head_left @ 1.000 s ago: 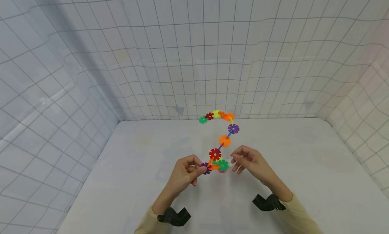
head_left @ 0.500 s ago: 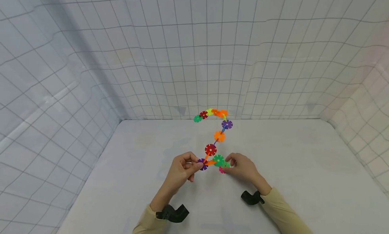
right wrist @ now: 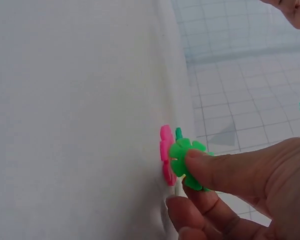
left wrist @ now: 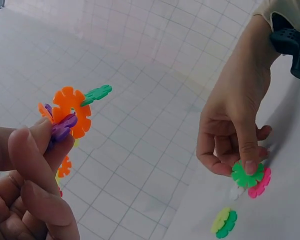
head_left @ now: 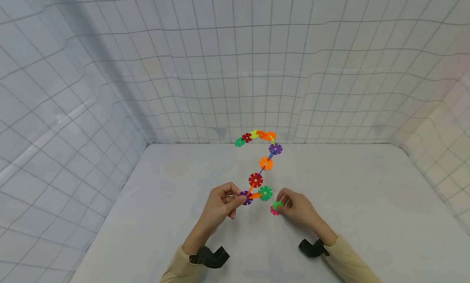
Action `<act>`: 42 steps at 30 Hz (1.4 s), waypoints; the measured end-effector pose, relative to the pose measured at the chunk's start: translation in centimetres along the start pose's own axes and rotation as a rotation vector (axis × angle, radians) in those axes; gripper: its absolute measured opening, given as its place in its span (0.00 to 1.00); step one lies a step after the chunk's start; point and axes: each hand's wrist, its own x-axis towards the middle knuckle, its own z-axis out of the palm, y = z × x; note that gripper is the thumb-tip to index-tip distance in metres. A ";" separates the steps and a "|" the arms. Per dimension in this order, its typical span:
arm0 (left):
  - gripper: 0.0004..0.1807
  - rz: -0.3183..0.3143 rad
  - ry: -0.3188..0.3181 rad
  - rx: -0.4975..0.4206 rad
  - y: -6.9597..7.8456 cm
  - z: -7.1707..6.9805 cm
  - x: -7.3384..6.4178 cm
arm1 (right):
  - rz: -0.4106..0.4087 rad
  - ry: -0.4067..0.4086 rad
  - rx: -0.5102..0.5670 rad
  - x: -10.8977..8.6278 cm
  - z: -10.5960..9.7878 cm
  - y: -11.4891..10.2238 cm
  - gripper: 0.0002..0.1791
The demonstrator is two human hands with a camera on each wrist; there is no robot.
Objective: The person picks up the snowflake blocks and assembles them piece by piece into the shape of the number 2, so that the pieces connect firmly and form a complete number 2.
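My left hand [head_left: 220, 203] pinches a purple notched flower disc [head_left: 246, 196], part of a curved chain of interlocked flower discs. From it the chain runs up past a red disc [head_left: 255, 180] and an orange disc [head_left: 266, 163], bending left at the top to a green disc. On the other side, an orange disc [left wrist: 70, 102] joins a green end disc [left wrist: 97, 94]. My right hand [head_left: 300, 209] pinches a light green flower disc [left wrist: 246, 175] between thumb and finger. It overlaps a pink disc [left wrist: 260, 183] lying close by; the two hands are apart.
Beneath the right hand, a white disc [left wrist: 235, 193] lies on the white table [head_left: 176, 234]. Next to it, a yellow disc [left wrist: 220, 219] leans on a green disc [left wrist: 228, 226]. Grid-patterned white walls [head_left: 257, 70] enclose the back and sides.
My right hand came in left toward the loose discs, took hold of the light green one, then shifted slightly right with it. The left hand and chain moved a little left.
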 end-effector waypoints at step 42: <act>0.09 0.056 -0.083 -0.036 0.8 0.9 -0.6 | -0.231 0.089 0.656 -3.6 -6.7 -6.2 0.08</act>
